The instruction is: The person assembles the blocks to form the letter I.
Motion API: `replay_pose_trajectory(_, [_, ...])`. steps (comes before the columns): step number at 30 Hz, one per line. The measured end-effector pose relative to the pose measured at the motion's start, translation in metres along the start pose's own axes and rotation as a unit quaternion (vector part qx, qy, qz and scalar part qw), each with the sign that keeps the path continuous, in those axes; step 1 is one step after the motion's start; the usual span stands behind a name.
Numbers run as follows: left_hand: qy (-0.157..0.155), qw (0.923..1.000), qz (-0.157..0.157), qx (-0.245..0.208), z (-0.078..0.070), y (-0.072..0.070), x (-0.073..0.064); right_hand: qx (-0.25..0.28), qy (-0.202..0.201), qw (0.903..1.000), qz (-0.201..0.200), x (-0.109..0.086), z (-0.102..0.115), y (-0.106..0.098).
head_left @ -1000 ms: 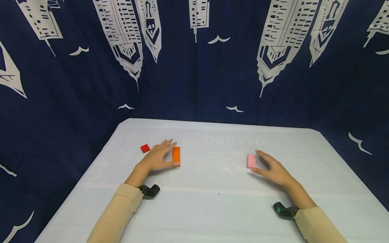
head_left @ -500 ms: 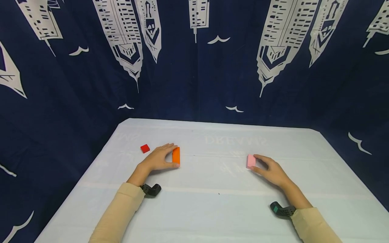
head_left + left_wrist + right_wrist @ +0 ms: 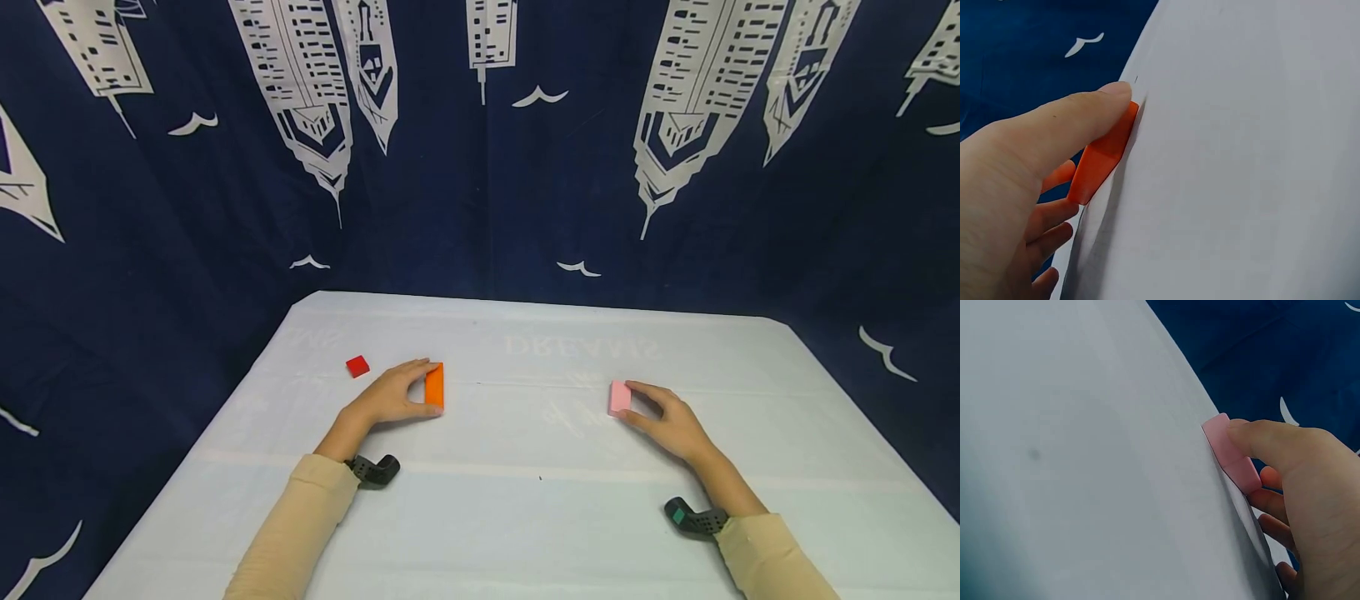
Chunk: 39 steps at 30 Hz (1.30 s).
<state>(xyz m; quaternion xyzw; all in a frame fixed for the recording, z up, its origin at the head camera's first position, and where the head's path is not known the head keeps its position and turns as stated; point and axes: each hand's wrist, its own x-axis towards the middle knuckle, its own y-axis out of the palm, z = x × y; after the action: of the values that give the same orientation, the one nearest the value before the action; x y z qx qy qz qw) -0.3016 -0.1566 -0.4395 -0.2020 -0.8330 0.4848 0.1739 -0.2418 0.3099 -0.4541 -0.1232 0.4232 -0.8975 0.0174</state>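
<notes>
On the left of the table, my left hand (image 3: pixel 390 395) pinches an orange rectangular block (image 3: pixel 435 388) by its two ends, thumb at the near end and fingers at the far one. The left wrist view shows the thumb across one end of the orange block (image 3: pixel 1100 159), with fingertips at the other. Over on the right, my right hand (image 3: pixel 670 422) holds a smaller pink block (image 3: pixel 619 398) the same way. In the right wrist view the thumb presses on the pink block (image 3: pixel 1229 444). Both blocks are at the white tabletop.
A small red block (image 3: pixel 357 367) lies just left of my left hand. The white-covered table (image 3: pixel 525 517) runs back to a dark blue curtain (image 3: pixel 480 217) printed with pale buildings and birds. A wide stretch of tabletop separates the two hands.
Fingers of both hands have closed in: the left hand's onto the far end of the orange block, the right hand's onto the pink block. The blocks stay where they were.
</notes>
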Motion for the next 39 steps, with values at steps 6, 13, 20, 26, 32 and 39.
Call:
replay_pose_trajectory(6, [0.005, 0.9998, -0.005, -0.021, 0.0035, 0.0033, 0.0002, 0.003, 0.000, 1.0000, -0.005, -0.0003, -0.0012, 0.0016])
replay_pose_trajectory(13, [0.009, 0.9990, -0.024, -0.038, 0.0047, 0.0060, -0.0003, 0.004, -0.001, 1.0000, -0.008, 0.0002, -0.0039, 0.0041])
replay_pose_trajectory(20, [0.005, 0.9982, -0.032, -0.051, 0.0069, 0.0081, -0.0001, 0.002, 0.004, 1.0000, -0.009, 0.0004, -0.0060, 0.0050])
replay_pose_trajectory(26, [0.005, 0.9981, -0.036, -0.050, 0.0087, 0.0094, 0.0002, 0.006, 0.000, 0.9999, -0.009, -0.0002, -0.0070, 0.0047])
replay_pose_trajectory(32, [0.001, 0.9980, -0.039, -0.049, 0.0063, 0.0089, -0.0010, 0.006, 0.001, 0.9999, -0.011, -0.0007, -0.0075, 0.0054])
replay_pose_trajectory(39, [-0.003, 0.9977, -0.046, -0.050, 0.0056, 0.0084, -0.0012, 0.004, -0.001, 0.9999, -0.015, -0.0006, -0.0063, 0.0051])
